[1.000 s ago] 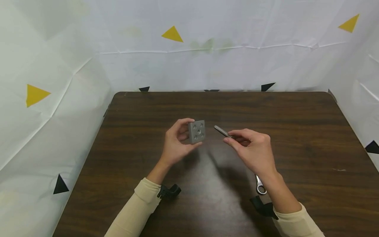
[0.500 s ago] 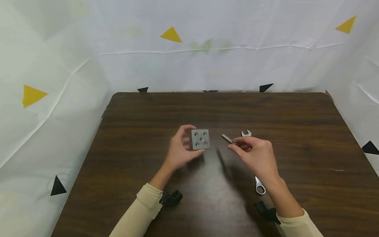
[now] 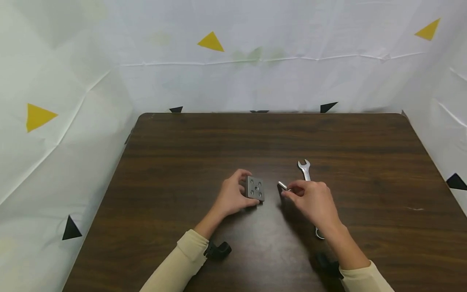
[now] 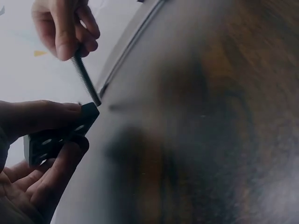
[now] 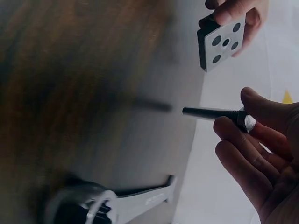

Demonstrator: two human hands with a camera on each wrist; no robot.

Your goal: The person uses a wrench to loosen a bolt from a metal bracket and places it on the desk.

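The left hand (image 3: 233,198) is gripping a small grey square metal block (image 3: 255,188) with five holes, low over the dark wooden table (image 3: 182,162); the right hand (image 3: 313,200) is pinching a dark threaded metal bolt (image 3: 282,186) (tip pointing blockward), just beside it.

I can't read any text, brand or number from here. The wrench (image 5: 140,201) handle carries stamped marks, too blurred to read.

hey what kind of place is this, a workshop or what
Probably a staged recording booth, not a real workshop: white sheeting marked with yellow and black triangles walls in a dark wooden table, where a lone wrench lies.
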